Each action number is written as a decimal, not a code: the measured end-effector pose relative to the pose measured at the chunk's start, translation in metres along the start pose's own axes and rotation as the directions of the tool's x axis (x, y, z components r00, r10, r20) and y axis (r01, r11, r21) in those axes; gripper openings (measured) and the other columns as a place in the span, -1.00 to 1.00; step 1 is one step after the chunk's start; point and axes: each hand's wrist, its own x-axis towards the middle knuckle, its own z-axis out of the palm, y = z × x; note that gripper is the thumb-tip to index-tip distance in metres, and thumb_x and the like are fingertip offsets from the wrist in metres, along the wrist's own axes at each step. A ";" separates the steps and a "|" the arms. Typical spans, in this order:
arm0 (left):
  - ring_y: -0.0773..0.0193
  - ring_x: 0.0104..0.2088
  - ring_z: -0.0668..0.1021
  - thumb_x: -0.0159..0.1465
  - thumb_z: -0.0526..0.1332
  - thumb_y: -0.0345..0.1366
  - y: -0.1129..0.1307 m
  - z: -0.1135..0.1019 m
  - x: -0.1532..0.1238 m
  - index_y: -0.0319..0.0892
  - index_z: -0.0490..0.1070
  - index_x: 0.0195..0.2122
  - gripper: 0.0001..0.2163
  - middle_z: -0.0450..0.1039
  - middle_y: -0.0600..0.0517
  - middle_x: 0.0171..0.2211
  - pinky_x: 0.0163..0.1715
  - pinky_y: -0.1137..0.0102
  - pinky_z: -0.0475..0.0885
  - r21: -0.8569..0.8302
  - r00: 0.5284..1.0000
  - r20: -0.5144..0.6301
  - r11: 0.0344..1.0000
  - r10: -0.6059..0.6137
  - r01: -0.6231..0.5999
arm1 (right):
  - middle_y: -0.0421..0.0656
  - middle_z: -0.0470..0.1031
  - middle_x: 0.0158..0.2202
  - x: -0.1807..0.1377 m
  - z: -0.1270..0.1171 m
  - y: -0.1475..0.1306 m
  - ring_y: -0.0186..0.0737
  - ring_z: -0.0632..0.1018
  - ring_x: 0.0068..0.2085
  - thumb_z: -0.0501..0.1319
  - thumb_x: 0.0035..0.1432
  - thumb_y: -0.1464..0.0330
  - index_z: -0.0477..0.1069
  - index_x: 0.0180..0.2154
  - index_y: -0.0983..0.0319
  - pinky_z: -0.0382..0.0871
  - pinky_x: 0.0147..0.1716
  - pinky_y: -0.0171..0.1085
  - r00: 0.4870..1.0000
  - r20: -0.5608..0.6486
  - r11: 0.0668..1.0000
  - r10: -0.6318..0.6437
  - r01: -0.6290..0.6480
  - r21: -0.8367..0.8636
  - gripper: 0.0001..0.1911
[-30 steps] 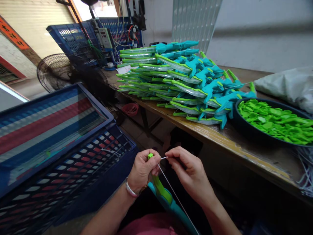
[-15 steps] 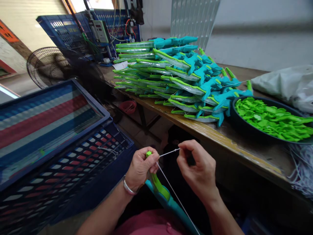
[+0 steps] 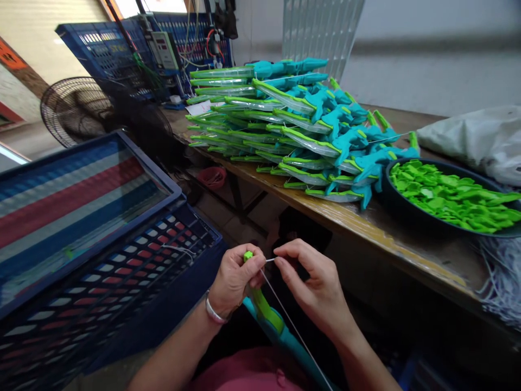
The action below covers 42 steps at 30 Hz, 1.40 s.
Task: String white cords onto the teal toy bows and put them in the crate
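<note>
My left hand (image 3: 235, 279) is closed around the upper limb of a green and teal toy bow (image 3: 265, 315) that stands on my lap, its green tip showing above my fingers. My right hand (image 3: 313, 285) pinches the end of a thin white string (image 3: 285, 317) right beside that tip. The string runs down and to the right along the bow. Both hands are low in the middle of the view, in front of the table's edge.
A wooden table (image 3: 366, 222) carries a big stack of teal and green toy bows (image 3: 293, 130), a dark bowl (image 3: 411, 214) of small green plastic parts, a white bag (image 3: 472, 141) and loose white strings (image 3: 500, 277). Blue crates (image 3: 93, 239) stand at my left, a fan (image 3: 69, 108) behind.
My right hand pulled the string end out to the right half a second ago, and has now come back close to the bow tip. The left hand has kept its grip.
</note>
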 end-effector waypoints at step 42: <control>-0.10 0.35 0.28 0.13 0.35 -0.43 0.205 -0.014 0.227 -0.20 0.21 0.26 -0.34 0.20 -0.28 0.32 0.32 -0.01 0.20 0.763 0.607 0.028 0.375 0.794 -0.526 | 0.14 0.50 -0.05 0.328 -0.082 0.042 -0.03 0.47 -0.10 -0.09 0.31 0.62 0.24 0.18 0.44 0.19 -0.09 -0.10 0.874 0.424 0.107 -0.237 0.457 -0.883 -0.56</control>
